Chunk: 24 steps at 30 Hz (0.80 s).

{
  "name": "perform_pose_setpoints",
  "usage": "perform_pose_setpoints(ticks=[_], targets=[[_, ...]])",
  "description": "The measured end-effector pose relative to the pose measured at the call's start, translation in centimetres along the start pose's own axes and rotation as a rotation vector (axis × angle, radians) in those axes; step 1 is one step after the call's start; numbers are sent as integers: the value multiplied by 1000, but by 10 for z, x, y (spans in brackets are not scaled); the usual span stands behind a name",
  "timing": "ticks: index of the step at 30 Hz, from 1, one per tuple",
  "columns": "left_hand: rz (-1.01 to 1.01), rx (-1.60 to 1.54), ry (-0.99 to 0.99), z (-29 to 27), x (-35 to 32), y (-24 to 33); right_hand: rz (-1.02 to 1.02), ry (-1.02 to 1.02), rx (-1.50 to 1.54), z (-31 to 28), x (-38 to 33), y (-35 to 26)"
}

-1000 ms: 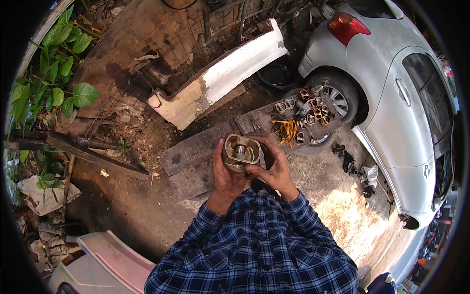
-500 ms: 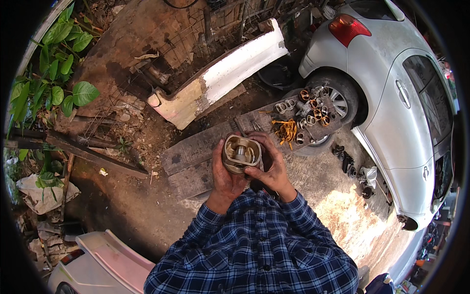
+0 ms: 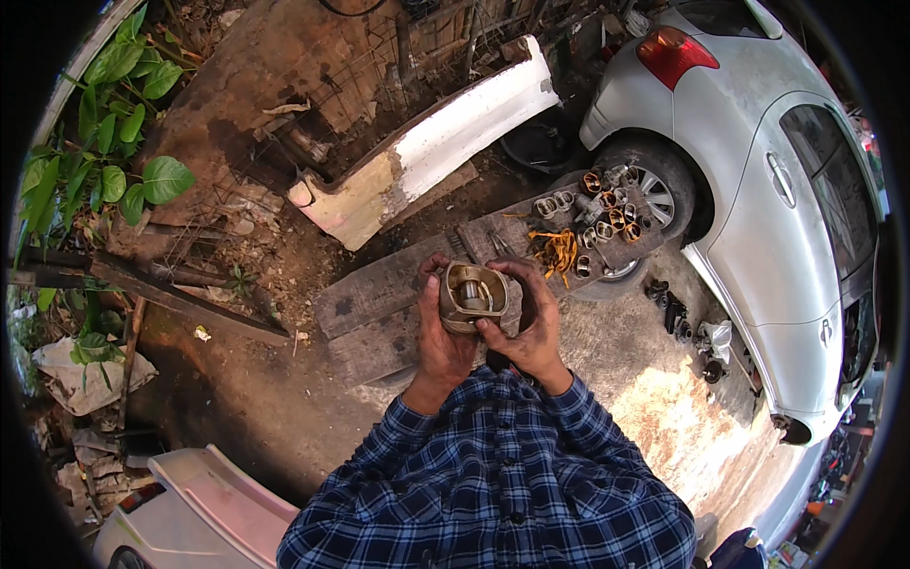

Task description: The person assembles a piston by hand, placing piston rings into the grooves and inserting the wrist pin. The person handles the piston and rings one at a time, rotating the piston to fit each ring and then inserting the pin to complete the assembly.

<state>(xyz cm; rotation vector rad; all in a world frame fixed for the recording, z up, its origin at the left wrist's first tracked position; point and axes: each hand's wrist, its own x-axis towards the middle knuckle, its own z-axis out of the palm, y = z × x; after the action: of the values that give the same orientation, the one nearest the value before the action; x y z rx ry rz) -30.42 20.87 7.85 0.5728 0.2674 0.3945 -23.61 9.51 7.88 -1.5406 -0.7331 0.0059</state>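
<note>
Between my two hands, in front of my chest, is a metal engine piston (image 3: 459, 311) with its hollow side facing up and its pin showing inside. My left hand (image 3: 442, 346) is closed round the piston's left side, fingers dark with grime. On the other side my right hand (image 3: 537, 332) grips it, thumb on the near wall. A greyish piece (image 3: 515, 308) shows between the right palm and the piston; its kind I cannot make out. Beyond the hands lies a worn wooden board (image 3: 365, 299), bearing several more pistons (image 3: 604, 230) and a tangle of orange strips (image 3: 555, 254).
A silver car (image 3: 730, 114) stands to the right, its wheel (image 3: 656, 194) beside the board. Dark metal parts (image 3: 675, 313) lie on the concrete near it. A white and tan body panel (image 3: 464, 133) rests ahead. Leafy plants (image 3: 114, 171) and a wooden beam (image 3: 190, 299) are at left.
The piston has turned and tilted slightly in my hands and shifted a little to the right. My left fingers have moved higher along its side. Both hands keep their hold.
</note>
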Motion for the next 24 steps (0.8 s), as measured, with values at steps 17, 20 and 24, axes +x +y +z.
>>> perform_pose_setpoints(ticks=[17,20,24], targets=[[-210,-155,80,-25,-10,22,20,-148,-63,17,-14,-1],[-243,-122,164,-37,-16,23,38,-148,-103,29,-21,-3],[-226,-59,106,-55,-25,28,-17,-140,-190,45,-31,-2]])
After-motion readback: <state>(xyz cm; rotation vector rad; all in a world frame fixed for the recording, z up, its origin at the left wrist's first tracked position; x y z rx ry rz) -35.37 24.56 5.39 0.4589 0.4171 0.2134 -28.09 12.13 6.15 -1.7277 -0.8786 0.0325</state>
